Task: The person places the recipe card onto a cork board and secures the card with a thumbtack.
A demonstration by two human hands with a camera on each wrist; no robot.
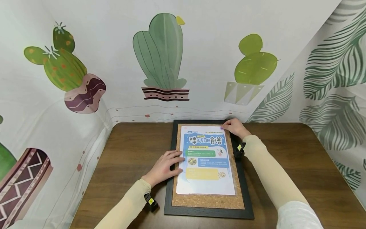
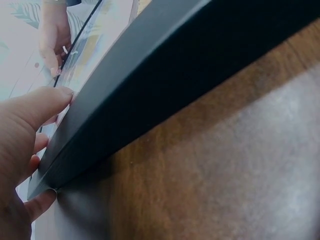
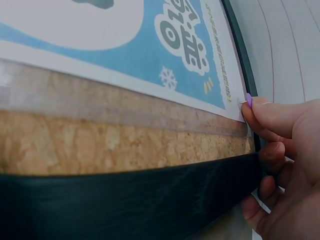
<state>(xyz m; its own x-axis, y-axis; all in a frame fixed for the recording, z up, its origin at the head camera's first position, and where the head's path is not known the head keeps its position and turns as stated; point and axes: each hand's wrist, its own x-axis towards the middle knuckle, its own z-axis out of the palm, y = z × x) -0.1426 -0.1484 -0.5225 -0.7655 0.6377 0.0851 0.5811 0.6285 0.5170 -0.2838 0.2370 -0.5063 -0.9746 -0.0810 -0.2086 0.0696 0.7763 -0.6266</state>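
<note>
A printed poster [image 1: 206,187] with blue, green and yellow panels lies on a cork board [image 1: 208,202] in a black frame [image 1: 210,212]. My right hand [image 1: 236,128] is at the poster's top right corner. Its thumb and forefinger pinch a small purple pushpin [image 3: 249,100] there, while the other fingers curl by the frame's outer edge. My left hand [image 1: 164,168] rests spread over the board's left side, fingertips on the poster's left edge. In the left wrist view, the left thumb [image 2: 52,102] reaches over the frame's raised edge.
The board lies on a brown wooden table [image 1: 134,143], its top close to the back wall. A white cloth [image 1: 211,47] printed with cacti and leaves hangs behind. A pink spot [image 1: 185,128] shows at the poster's top left corner. Each wrist wears a black camera [image 1: 151,203].
</note>
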